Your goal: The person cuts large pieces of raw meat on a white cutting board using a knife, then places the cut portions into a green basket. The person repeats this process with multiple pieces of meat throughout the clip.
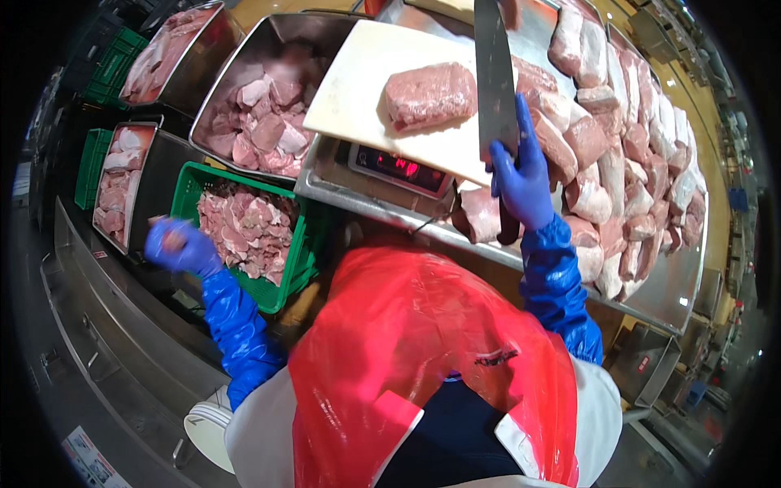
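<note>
My right hand (525,183), in a blue glove, is closed round the handle of a large knife (494,77). Its broad blade points away from me over the right part of the white cutting board (354,89). A trimmed block of raw meat (431,96) lies on the board, left of the blade and apart from it. Out to the left, my blue-gloved left hand (183,246) is closed, slightly blurred, with a small pinkish piece of meat showing between the fingers. That hand is beside the green crate (299,248) of meat trimmings (248,228).
Many raw meat pieces (590,203) cover the steel table (663,297) at right. A scale with a lit red display (401,167) sits under the board's near edge. Behind the crate stands a steel bin (207,110) of meat chunks; more meat-filled bins (199,57) stand farther left.
</note>
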